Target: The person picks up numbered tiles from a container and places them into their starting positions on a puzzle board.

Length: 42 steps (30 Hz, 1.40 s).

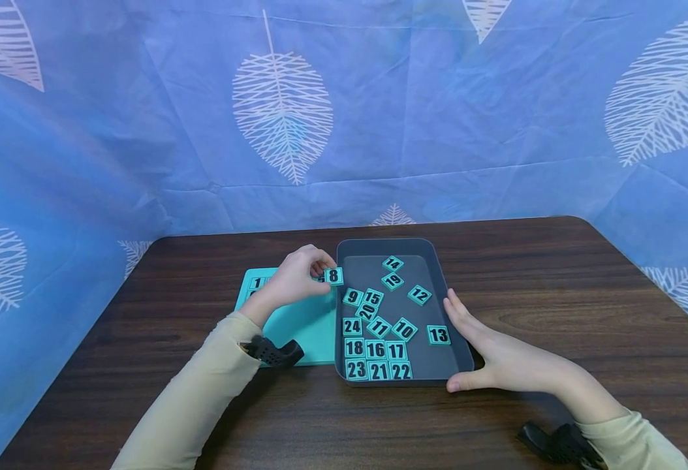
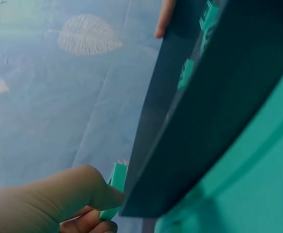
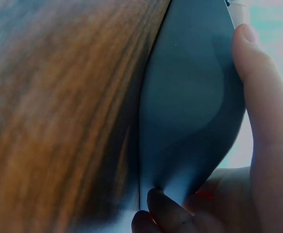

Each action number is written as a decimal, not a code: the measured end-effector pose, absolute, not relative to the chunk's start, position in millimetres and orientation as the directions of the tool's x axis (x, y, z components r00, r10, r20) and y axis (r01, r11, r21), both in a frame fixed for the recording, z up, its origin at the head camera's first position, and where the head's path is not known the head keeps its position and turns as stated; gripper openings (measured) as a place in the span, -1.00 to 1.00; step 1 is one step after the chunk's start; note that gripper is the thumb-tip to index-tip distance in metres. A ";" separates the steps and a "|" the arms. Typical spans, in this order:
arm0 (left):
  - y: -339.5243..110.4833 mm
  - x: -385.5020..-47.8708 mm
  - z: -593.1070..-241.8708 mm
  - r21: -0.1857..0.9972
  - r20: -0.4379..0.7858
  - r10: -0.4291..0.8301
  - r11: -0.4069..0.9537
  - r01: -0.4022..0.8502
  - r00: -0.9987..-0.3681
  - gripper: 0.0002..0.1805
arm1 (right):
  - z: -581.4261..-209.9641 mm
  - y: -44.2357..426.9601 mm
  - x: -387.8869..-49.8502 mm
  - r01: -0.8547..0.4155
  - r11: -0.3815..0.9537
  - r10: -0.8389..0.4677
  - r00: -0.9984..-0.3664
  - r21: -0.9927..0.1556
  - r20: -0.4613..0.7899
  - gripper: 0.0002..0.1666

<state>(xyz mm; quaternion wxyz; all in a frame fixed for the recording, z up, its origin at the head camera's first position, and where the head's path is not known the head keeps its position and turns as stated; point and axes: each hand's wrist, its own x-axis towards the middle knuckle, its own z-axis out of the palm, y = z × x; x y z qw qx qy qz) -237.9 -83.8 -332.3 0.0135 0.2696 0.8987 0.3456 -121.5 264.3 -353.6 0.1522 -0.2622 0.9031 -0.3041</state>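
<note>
Pinching tile 8 [image 1: 335,277] by the tray's [image 1: 361,267] left rim, the left hand [image 1: 297,279] is showing its numeral to the head view alone. The right hand [image 1: 508,362] is grasping the tray's near right corner.

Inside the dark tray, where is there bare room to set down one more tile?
Free in the tray: lower right, below tile 13 and right of tile 22; upper left, above tile 9 and left of tile 14. Crowded: lower left, around tile 16.

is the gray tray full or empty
Neither, only partly filled: number tiles lie in the gray tray, with bare space beside them.
</note>
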 end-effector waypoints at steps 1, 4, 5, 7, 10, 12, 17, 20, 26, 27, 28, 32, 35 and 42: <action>-86.3 -238.0 -333.6 0.628 0.161 0.489 0.619 0.471 -0.857 -0.69 | -353.8 264.3 -121.6 -0.381 0.678 -0.566 -0.816 -0.628 -0.116 0.34; -93.9 -238.1 -337.1 0.624 0.153 0.475 0.634 0.458 -0.867 -0.69 | -354.0 263.9 -121.7 -0.382 0.681 -0.565 -0.817 -0.624 -0.116 0.34; -96.4 -237.8 -337.6 0.622 0.151 0.473 0.637 0.455 -0.868 -0.69 | -354.0 263.9 -121.7 -0.383 0.681 -0.565 -0.817 -0.624 -0.116 0.34; -101.3 -237.2 -338.6 0.624 0.142 0.465 0.643 0.444 -0.874 -0.70 | -354.1 263.9 -121.7 -0.384 0.681 -0.565 -0.817 -0.623 -0.115 0.34; -109.1 -235.8 -339.7 0.633 0.128 0.459 0.644 0.429 -0.879 -0.70 | -354.2 264.2 -121.8 -0.388 0.681 -0.567 -0.816 -0.621 -0.112 0.33; -114.5 -235.7 -341.9 0.630 0.128 0.460 0.647 0.430 -0.879 -0.71 | -354.3 264.5 -122.0 -0.388 0.681 -0.567 -0.816 -0.621 -0.111 0.33; -127.0 -236.4 -350.5 0.615 0.124 0.463 0.658 0.434 -0.877 -0.72 | -354.5 264.1 -122.6 -0.386 0.685 -0.563 -0.818 -0.618 -0.113 0.34; -132.8 -236.2 -353.7 0.608 0.118 0.467 0.664 0.435 -0.876 -0.72 | -354.6 264.2 -122.6 -0.383 0.684 -0.562 -0.819 -0.621 -0.114 0.34; -141.6 -233.3 -355.5 0.610 0.092 0.470 0.670 0.423 -0.878 -0.70 | -355.0 265.0 -122.3 -0.376 0.680 -0.562 -0.819 -0.630 -0.117 0.34; -142.8 -233.0 -356.0 0.609 0.088 0.469 0.673 0.421 -0.879 -0.70 | -355.0 264.9 -122.3 -0.377 0.680 -0.562 -0.819 -0.629 -0.118 0.34; -144.1 -232.6 -356.4 0.607 0.086 0.468 0.676 0.419 -0.880 -0.70 | -354.7 264.8 -122.2 -0.377 0.681 -0.562 -0.819 -0.628 -0.118 0.34; -148.0 -232.4 -358.7 0.597 0.090 0.467 0.682 0.423 -0.880 -0.69 | -354.0 264.5 -121.9 -0.382 0.682 -0.564 -0.818 -0.623 -0.116 0.34; -150.1 -232.9 -360.9 0.589 0.095 0.464 0.687 0.426 -0.881 -0.69 | -354.1 264.7 -121.7 -0.384 0.684 -0.563 -0.818 -0.620 -0.115 0.34; -152.7 -232.8 -364.8 0.568 0.106 0.441 0.709 0.419 -0.891 -0.69 | -355.4 264.7 -122.0 -0.384 0.683 -0.565 -0.817 -0.622 -0.116 0.33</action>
